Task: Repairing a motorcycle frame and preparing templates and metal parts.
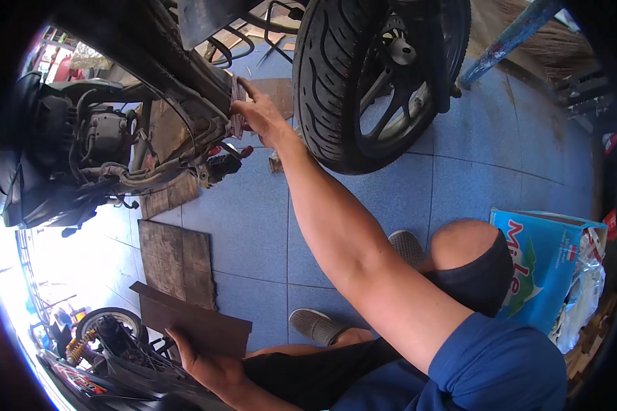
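Reaching up to the underside of a motorcycle frame [185, 82], my right hand [257, 116] has its fingers closed on a thin, pale, worn piece [238, 88] against the metal, beside the black tire [329, 96]. What that piece is, I cannot make out. Low at the left, my left hand [202, 366] grips a dark brown rectangular sheet [192, 318] by its lower edge, above my legs.
Scuffed boards [175, 264] lie on blue floor tiles [250, 243]. An engine [103, 130] sits upper left, another motorbike [110, 366] lower left. A blue cardboard box [541, 250] with plastic stands right of my knee. A painted metal pole [500, 44] angles down at upper right.
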`<state>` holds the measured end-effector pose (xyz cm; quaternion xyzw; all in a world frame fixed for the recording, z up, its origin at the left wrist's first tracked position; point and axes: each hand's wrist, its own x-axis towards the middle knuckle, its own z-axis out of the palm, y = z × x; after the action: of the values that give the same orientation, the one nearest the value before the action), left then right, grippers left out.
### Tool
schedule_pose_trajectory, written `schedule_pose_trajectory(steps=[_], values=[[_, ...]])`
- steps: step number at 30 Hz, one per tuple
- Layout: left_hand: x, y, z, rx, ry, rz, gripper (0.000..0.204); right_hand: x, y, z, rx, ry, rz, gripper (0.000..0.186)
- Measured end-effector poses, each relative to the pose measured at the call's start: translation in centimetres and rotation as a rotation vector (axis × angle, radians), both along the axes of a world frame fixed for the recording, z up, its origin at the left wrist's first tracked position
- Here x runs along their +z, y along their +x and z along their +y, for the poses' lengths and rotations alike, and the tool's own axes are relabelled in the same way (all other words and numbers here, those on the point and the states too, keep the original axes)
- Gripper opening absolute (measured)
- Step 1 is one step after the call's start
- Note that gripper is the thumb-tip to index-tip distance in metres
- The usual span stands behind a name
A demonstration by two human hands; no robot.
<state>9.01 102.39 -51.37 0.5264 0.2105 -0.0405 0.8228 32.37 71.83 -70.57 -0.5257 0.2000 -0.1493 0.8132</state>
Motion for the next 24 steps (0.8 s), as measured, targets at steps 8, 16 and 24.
schedule_pose_trajectory(steps=[8,16,24], values=[[-0.6,-0.2,0.5,0.059,-0.030,-0.007,0.042,0.2,0.1,0.6,-0.016,-0.149,-0.007,0.082],[-0.6,0.2,0.2,0.126,0.005,0.023,0.042,-0.5,0.3,0.5,0.049,-0.024,-0.104,0.079],[-0.7,0.4,1.3,-0.163,-0.126,-0.068,0.038,-0.8,0.4,0.6,0.066,-0.001,-0.093,0.085]])
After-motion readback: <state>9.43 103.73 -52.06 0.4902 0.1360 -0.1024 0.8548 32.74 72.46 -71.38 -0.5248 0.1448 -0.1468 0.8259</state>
